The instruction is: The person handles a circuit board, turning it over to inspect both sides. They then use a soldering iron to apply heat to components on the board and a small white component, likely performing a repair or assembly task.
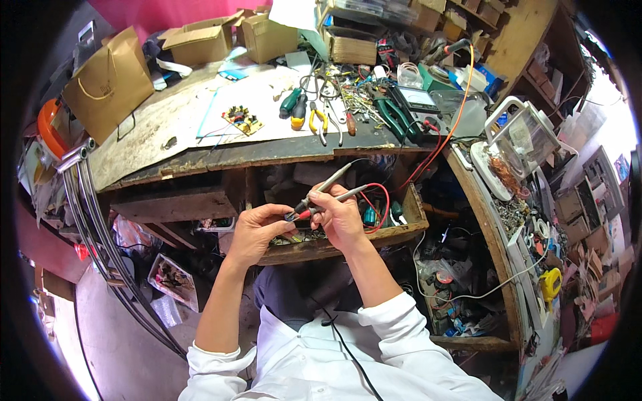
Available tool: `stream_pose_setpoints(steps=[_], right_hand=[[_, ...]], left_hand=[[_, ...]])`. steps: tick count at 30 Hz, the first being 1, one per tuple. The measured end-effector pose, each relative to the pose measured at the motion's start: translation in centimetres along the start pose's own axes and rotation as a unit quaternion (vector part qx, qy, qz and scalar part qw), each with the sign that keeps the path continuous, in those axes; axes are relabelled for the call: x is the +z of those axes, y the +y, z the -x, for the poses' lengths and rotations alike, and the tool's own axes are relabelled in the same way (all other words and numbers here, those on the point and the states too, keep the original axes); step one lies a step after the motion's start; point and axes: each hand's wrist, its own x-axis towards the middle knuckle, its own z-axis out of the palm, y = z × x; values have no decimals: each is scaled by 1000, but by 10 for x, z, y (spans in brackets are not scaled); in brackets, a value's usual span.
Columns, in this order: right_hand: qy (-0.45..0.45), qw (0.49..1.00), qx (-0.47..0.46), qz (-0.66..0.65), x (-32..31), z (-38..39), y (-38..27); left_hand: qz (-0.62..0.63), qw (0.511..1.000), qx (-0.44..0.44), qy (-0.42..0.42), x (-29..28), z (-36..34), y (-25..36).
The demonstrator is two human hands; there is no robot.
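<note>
Your left hand point(259, 232) pinches a small dark part point(290, 216) between thumb and fingertips, over the open drawer point(321, 251) and in front of your chest. Fingers partly cover the part — its shape and long axis are hard to make out, and you can't tell for sure whether both metal tips touch it. It lies to the left of your right hand point(340, 217), whose fingers close around two grey probes, the black-collared probe point(329, 180) above the red-collared probe point(348, 194). Both slant from upper right down to lower left, their tip ends drawing together at the part. Your left hand is the nearer one, already in contact with it; your right reaches it through the probes.

A red lead point(388, 204) loops beside your right hand. Beyond the drawer, the workbench point(267, 153) carries a circuit board point(243, 120) to the left, then screwdrivers point(298, 115), yellow-handled pliers point(319, 121) and green-handled cutters point(389, 117) — with a meter point(418, 100) farther right. Cardboard boxes point(197, 44) stand along the back, and a yellow tape measure point(551, 284) sits at the far right.
</note>
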Motion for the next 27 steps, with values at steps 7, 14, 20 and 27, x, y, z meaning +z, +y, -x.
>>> stream_pose_setpoints(steps=[7,14,20,27], right_hand=[[3,1000,6,6,-3,-1,2],[-6,1000,-1,-3,-3,-1,1],[-6,1000,-4,-7,-4,-2,3],[5,1000,-7,-9,-4,-1,2]], left_hand=[[-10,1000,-3,11,4,1,4],[-14,1000,3,9,5,0,4],[-25,1000,-1,3,3,0,4],[-10,1000,-10,-7,3,0,5]])
